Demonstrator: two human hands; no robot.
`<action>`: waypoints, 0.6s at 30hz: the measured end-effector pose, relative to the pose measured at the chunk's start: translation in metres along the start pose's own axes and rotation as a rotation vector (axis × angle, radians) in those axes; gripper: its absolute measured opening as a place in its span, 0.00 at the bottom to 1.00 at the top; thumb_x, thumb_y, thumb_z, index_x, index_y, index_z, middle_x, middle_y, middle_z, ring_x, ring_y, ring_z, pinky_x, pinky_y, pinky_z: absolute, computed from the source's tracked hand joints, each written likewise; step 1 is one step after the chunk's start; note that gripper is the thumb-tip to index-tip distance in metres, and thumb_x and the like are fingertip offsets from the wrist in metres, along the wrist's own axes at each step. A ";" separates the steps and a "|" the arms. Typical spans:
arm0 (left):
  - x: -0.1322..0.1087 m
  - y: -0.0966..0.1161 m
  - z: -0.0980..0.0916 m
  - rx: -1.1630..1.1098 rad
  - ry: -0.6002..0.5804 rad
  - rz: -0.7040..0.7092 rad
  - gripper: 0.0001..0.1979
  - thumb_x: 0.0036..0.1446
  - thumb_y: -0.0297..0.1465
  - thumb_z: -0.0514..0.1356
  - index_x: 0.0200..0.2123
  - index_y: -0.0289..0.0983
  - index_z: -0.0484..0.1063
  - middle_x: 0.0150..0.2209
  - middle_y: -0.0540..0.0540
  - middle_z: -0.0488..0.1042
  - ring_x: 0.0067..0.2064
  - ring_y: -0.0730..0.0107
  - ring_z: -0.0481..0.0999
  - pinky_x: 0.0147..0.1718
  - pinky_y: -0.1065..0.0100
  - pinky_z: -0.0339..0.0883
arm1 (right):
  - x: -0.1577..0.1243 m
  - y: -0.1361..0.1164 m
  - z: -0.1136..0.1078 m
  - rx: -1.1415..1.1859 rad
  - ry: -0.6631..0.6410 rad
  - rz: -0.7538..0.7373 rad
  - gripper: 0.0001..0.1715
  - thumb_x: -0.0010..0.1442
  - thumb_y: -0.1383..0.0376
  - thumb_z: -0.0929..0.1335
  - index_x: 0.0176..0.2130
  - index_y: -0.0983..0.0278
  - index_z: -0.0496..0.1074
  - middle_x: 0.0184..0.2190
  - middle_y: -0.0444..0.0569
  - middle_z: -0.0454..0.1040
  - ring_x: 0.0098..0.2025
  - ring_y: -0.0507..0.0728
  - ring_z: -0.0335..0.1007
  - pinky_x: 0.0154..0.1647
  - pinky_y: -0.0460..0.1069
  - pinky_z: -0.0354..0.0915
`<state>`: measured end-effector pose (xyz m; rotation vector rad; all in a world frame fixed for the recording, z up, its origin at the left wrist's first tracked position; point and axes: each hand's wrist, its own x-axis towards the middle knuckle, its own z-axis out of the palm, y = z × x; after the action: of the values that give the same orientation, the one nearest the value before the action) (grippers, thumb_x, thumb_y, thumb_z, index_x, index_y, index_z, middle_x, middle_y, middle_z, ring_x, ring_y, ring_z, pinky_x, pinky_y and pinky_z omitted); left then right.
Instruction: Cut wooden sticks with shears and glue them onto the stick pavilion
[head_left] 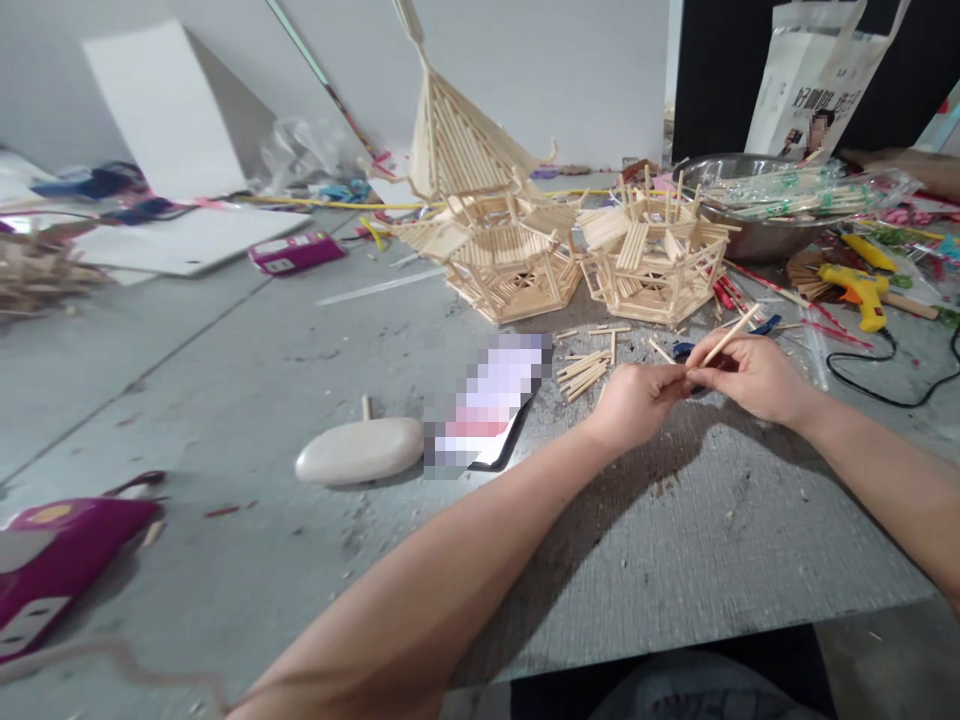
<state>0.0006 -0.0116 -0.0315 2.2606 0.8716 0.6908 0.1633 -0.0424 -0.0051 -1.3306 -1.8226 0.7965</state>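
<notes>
A thin wooden stick [731,335] slants up out of my right hand [761,375], whose thumb and fingers are closed on it. The fingertips of my left hand [637,400] are pinched together at the stick's lower end, touching my right fingers. Partly hidden behind and under my hands is a blue-handled tool [766,326]; its kind is unclear. Several short cut sticks [583,375] lie on the table just left of my hands. Beyond them stand a pagoda-like stick model [487,230] with a pointed roof and a lower stick model [652,260].
A phone [491,400] and a pale oval case [360,450] lie left of my forearm on the grey table [262,400]. To the right are a yellow glue gun [859,290] with a black cord and a metal bowl [757,240] of bagged sticks. Purple power strips [296,253] sit left.
</notes>
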 end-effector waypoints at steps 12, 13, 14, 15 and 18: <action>0.003 -0.007 -0.001 -0.041 0.178 -0.055 0.14 0.55 0.35 0.51 0.26 0.33 0.71 0.23 0.48 0.74 0.26 0.75 0.70 0.23 0.75 0.58 | -0.002 0.006 -0.042 -1.261 -0.449 0.332 0.25 0.47 0.46 0.64 0.28 0.64 0.73 0.27 0.55 0.74 0.31 0.61 0.70 0.23 0.49 0.55; 0.003 -0.007 -0.001 -0.046 0.190 -0.059 0.14 0.55 0.35 0.51 0.26 0.34 0.72 0.23 0.49 0.74 0.26 0.75 0.70 0.23 0.75 0.58 | -0.001 0.008 -0.041 -1.245 -0.493 0.329 0.23 0.49 0.48 0.63 0.29 0.64 0.74 0.29 0.55 0.74 0.32 0.61 0.70 0.24 0.49 0.56; 0.004 -0.007 -0.002 -0.051 0.201 -0.065 0.15 0.55 0.35 0.51 0.26 0.33 0.72 0.23 0.49 0.74 0.25 0.75 0.70 0.23 0.75 0.58 | 0.000 0.009 -0.040 -1.222 -0.521 0.316 0.21 0.50 0.50 0.63 0.31 0.64 0.74 0.30 0.54 0.75 0.33 0.61 0.70 0.24 0.49 0.56; 0.004 -0.007 -0.002 -0.057 0.213 -0.071 0.15 0.55 0.35 0.51 0.26 0.33 0.72 0.22 0.49 0.74 0.25 0.75 0.70 0.23 0.75 0.58 | 0.001 0.011 -0.039 -1.199 -0.536 0.297 0.19 0.50 0.53 0.63 0.32 0.64 0.74 0.30 0.54 0.75 0.33 0.61 0.70 0.25 0.49 0.56; 0.004 -0.006 -0.005 -0.082 0.263 -0.084 0.14 0.54 0.34 0.51 0.26 0.33 0.72 0.22 0.49 0.74 0.26 0.75 0.71 0.24 0.75 0.59 | 0.003 0.013 -0.040 -1.137 -0.512 0.252 0.17 0.52 0.57 0.61 0.33 0.64 0.73 0.30 0.54 0.74 0.33 0.60 0.70 0.25 0.49 0.56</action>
<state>-0.0024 -0.0035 -0.0310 2.0781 1.0355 0.9820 0.2032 -0.0332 0.0065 -2.2188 -2.7252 0.1426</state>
